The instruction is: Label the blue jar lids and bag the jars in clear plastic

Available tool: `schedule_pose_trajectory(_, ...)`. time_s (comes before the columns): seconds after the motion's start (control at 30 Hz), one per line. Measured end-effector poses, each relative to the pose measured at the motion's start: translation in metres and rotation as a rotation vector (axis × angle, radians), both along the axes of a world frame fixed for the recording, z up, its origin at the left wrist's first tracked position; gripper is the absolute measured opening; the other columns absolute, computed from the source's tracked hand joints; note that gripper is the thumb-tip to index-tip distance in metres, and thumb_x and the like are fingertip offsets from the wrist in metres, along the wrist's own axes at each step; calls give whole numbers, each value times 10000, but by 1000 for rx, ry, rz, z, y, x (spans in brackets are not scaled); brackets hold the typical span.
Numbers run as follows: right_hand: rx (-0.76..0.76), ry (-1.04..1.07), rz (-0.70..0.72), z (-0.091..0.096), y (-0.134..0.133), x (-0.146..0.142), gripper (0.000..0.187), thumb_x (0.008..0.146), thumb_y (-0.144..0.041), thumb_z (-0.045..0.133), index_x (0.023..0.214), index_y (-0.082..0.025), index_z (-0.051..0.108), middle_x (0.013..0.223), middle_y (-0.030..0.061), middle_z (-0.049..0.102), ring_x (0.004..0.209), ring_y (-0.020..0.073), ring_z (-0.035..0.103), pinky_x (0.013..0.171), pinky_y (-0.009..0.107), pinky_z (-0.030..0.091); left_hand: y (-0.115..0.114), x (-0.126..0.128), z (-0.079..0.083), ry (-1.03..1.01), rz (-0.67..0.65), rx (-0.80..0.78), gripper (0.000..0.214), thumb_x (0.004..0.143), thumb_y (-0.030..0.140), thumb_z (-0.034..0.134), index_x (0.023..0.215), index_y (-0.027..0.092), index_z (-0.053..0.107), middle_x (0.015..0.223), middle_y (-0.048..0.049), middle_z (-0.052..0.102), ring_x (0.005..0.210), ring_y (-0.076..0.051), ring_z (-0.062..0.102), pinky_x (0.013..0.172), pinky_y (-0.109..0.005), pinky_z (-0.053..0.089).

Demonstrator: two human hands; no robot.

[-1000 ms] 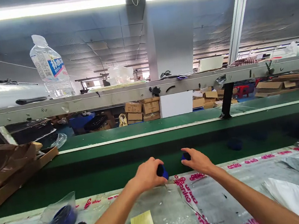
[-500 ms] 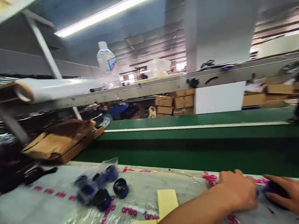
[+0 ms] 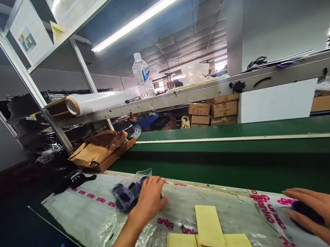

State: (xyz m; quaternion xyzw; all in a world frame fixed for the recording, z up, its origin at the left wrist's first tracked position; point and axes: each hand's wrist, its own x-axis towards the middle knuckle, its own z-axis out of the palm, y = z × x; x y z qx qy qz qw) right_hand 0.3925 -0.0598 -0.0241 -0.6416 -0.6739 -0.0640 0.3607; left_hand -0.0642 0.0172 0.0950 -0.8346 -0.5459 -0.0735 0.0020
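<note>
Factory floor: a green conveyor line runs behind a workbench covered by a clear plastic sheet printed with pink lettering. Beyond the line stand stacked cardboard boxes, while a roll of stretch film and a water bottle sit on a metal rail above it. A cardboard tray of brown paper rests at the far left of the conveyor. On the plastic sheet, yellow paper sheets lie in a loose pile near the person. The person's left hand, its fingers extended and slightly apart, lies against a clear plastic bag of dark blue pieces near the far edge of the bench, with no firm grip showing. At lower right, the right hand curves closely around a dark blue round piece, holding it just above the sheet's pink lettering
</note>
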Motion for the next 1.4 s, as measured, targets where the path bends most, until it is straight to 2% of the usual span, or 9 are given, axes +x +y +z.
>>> schedule_pose_trajectory(0.1,-166,-16,126,22,3,-53,525,883,-627,501,1226,-284,704,1274,123,691,1112,332,688,903,511,596,-5,-34,-16,29,94,-43,598,750,216,723,1329,154,588,1376,-191,591,1318,-392,502,1114,-594,328)
schedule_pose_trajectory(0.27,-185,-78,263,45,0,-115,486,912,-556,489,1244,-269,696,1294,108,686,1134,318,681,908,482,609,-8,-46,-35,-8,136,-69,627,760,199,703,1367,198,546,1359,-146,625,1308,-335,538,1182,-578,226)
schedule_pose_trajectory(0.57,-235,-71,507,45,-18,-172,266,923,-303,609,1170,-270,700,1252,99,679,1142,296,652,920,445,589,-18,-16,-37,-210,47,-82,539,800,248,674,1326,267,554,1339,-59,642,1274,-266,555,1184,-489,230)
schedule_pose_trajectory(0.67,-269,-83,534,43,-22,-186,243,893,-239,635,1124,-243,713,1206,104,692,1131,309,647,899,457,595,-22,-3,-44,-268,27,-103,573,775,227,684,1334,258,560,1319,-58,639,1222,-262,583,1101,-414,363)
schedule_pose_trajectory(0.8,-295,-108,529,43,-24,-195,246,913,-246,619,1140,-221,708,1205,121,684,1118,314,641,902,477,590,-25,3,-55,-337,27,-146,586,752,202,669,1328,253,574,1299,-54,643,1148,-255,631,979,-351,471)
schedule_pose_trajectory(0.97,-315,-109,532,47,-26,-193,269,976,-313,544,1151,-201,714,1201,130,687,1143,312,632,925,479,583,-32,-1,-65,-420,22,-159,662,753,179,644,1398,237,509,1444,-66,565,1291,-239,560,1092,-338,423)
schedule_pose_trajectory(1.2,-180,-77,528,28,-24,-181,248,982,-310,522,1135,-238,704,1206,113,686,1104,274,667,895,419,603,-42,-3,-71,-475,56,-126,624,822,288,614,1426,285,457,1491,-1,538,1357,-230,514,1149,-328,393)
schedule_pose_trajectory(1.33,-39,-64,444,41,-40,-161,211,984,-276,532,1134,-255,679,1181,93,698,1085,253,673,872,383,603,-45,-12,-81,-504,40,-97,640,849,302,553,1460,208,388,1568,-103,438,1451,-295,399,1218,-455,306)
schedule_pose_trajectory(1.4,8,-46,335,52,-54,-139,211,992,-250,515,1134,-251,671,1168,91,700,1084,243,670,883,374,594,-41,-18,-92,-507,54,32,552,880,382,522,1416,287,432,1525,-76,495,1419,-299,449,1200,-496,347)
